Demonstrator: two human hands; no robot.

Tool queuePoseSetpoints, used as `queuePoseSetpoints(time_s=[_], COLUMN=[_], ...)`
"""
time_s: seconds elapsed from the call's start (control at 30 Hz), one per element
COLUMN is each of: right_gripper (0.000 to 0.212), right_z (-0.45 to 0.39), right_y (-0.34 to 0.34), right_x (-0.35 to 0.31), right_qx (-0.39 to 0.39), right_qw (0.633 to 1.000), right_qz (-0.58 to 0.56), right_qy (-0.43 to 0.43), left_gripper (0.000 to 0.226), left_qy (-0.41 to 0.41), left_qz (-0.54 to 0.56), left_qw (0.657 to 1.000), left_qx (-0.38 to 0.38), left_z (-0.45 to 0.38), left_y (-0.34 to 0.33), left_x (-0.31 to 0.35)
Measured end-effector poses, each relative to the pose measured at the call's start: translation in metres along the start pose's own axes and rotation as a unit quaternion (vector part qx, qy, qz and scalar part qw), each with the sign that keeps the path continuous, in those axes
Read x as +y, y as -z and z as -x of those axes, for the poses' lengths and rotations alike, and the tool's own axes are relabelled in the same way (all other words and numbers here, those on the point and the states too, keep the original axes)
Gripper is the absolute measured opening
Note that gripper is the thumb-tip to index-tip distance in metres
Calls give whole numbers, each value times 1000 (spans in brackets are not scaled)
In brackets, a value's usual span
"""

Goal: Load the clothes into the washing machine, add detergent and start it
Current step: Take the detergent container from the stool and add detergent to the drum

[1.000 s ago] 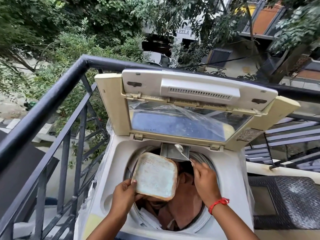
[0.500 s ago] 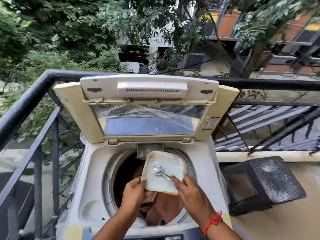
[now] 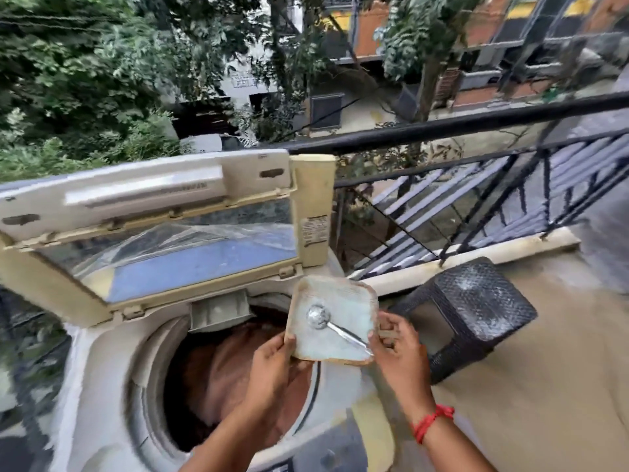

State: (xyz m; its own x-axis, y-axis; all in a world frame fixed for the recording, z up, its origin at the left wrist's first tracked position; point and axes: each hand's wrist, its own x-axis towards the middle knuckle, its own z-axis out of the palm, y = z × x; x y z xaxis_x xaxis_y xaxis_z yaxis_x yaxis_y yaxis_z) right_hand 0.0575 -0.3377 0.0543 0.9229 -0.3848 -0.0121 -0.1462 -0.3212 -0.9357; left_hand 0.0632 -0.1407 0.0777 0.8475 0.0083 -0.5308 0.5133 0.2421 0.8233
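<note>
Left hand (image 3: pixel 272 366): fingers clamped on the box's lower left edge, centre frame.
Right hand (image 3: pixel 398 356): fingers pinched on the spoon handle at the box's right edge.
Box (image 3: pixel 335 321): open, tilted, held above the drum's right rim.
Spoon (image 3: pixel 335 327): bowl inside the box.
Clothes (image 3: pixel 231 369): brownish, in the drum, lower centre.
Washer (image 3: pixel 102 386): lid (image 3: pixel 153 212) up, left.
Stool (image 3: pixel 476 301): dark, right.

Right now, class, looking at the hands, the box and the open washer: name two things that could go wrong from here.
1. The spoon lies loose in the tilted box; it could slide out into the drum onto the clothes.
2. The box, pinched at its edges by the left hand and right hand, might slip and spill.
</note>
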Motion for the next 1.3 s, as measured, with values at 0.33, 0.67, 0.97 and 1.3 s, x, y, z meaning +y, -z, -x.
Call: queuePoseSetpoints(time_s=[0.33, 0.67, 0.97, 1.3], right_gripper=[11, 18, 27, 32], right_z=[-39, -106, -197, -261], right_y=[118, 190, 193, 192], right_x=[71, 197, 337, 470], right_qx=[150, 256, 358, 418], right_qw=[891, 796, 723, 729], right_qz=[-332, -404, -452, -377], right_qy=[-272, -371, -381, -389], left_gripper=[24, 29, 33, 20], left_qy=[65, 160, 143, 135], left_qz=[-90, -283, -350, -326], left_qw=[984, 911, 890, 914], left_qx=[-139, -254, -255, -198], left_z=[-76, -188, -300, -393], left_y=[-152, -309, -410, -463], left_x=[-36, -104, -215, -332])
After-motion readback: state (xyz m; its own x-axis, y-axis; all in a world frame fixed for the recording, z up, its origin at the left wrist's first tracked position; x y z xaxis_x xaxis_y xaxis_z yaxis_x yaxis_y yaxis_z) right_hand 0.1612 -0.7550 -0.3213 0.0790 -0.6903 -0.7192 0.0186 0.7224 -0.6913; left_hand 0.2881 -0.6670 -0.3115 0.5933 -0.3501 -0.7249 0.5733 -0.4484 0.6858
